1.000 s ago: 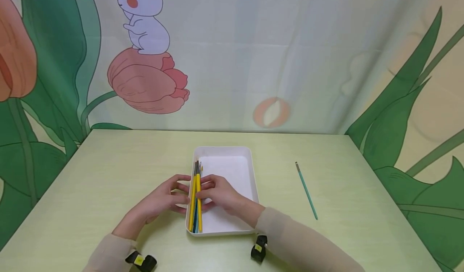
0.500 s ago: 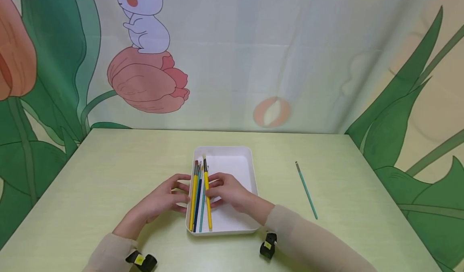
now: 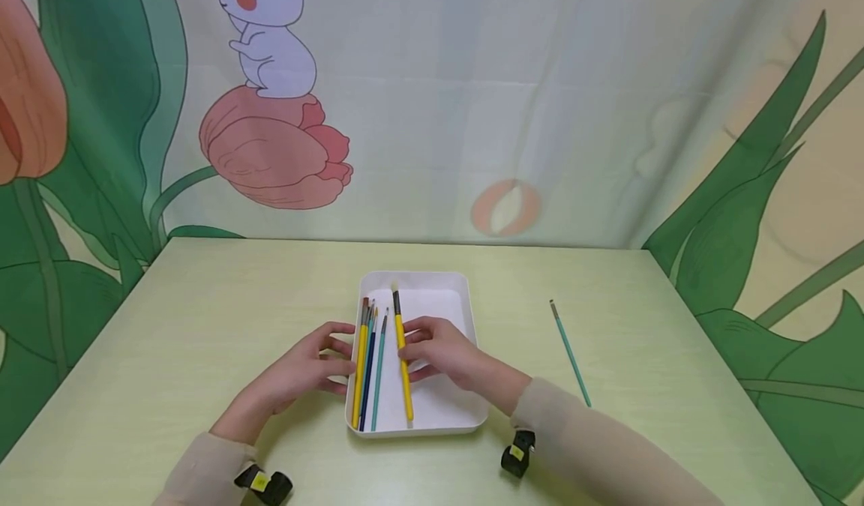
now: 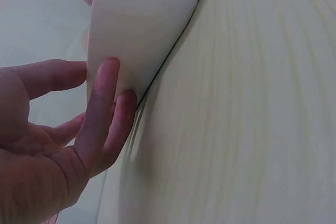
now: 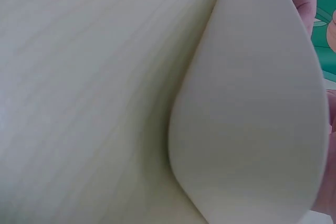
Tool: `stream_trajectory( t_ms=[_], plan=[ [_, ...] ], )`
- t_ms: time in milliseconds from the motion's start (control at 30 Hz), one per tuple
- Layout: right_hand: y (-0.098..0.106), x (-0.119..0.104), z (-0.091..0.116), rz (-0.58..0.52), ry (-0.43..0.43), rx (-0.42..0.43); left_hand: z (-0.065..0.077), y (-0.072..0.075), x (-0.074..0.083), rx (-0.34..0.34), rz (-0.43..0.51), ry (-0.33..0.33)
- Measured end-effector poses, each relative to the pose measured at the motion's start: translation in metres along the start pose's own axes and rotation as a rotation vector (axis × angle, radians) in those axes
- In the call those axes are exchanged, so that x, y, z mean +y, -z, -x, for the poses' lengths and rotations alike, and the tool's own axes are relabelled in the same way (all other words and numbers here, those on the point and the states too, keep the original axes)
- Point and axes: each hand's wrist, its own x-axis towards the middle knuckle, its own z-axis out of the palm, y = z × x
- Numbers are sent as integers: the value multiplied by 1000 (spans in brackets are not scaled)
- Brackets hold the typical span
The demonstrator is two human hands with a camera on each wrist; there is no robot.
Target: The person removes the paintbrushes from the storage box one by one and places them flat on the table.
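Observation:
A white tray [image 3: 445, 408] lies on the table, with several paintbrushes along its left side. In the head view, my right hand [image 3: 448, 356] pinches a yellow paintbrush [image 3: 405, 375] with a dark ferrule and pale bristles over the middle of the tray. A teal paintbrush [image 3: 379, 371] lies just left of it. Against the left wall stay another yellow paintbrush [image 3: 358, 378] and a dark blue one [image 3: 368, 378]. My left hand [image 3: 304, 363] touches the tray's left side; its wrist view has extended fingers [image 4: 105, 85] against the outer wall. The right wrist view mostly has the tray wall [image 5: 252, 108].
A separate teal paintbrush [image 3: 570, 352] lies on the table [image 3: 236, 296] to the right of the tray, partly behind the right sleeve [image 3: 594, 438]. A printed curtain [image 3: 418, 116] hangs behind the table's far edge.
My right hand has drawn the yellow paintbrush rightward from the bunch to the tray's middle. The teal brush beside it has shifted right and lies apart. My left hand stays in place.

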Motion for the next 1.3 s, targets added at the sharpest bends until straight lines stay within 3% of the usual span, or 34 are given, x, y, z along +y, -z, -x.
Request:
stream_trajectory(
  t_ms=[467, 1300],
  plan=[
    [21, -8, 15, -1, 9, 5, 1, 1, 1, -5, -2, -21],
    [78, 4, 51, 16, 48, 79, 2, -1, -1, -4, -6, -20]
  ],
)
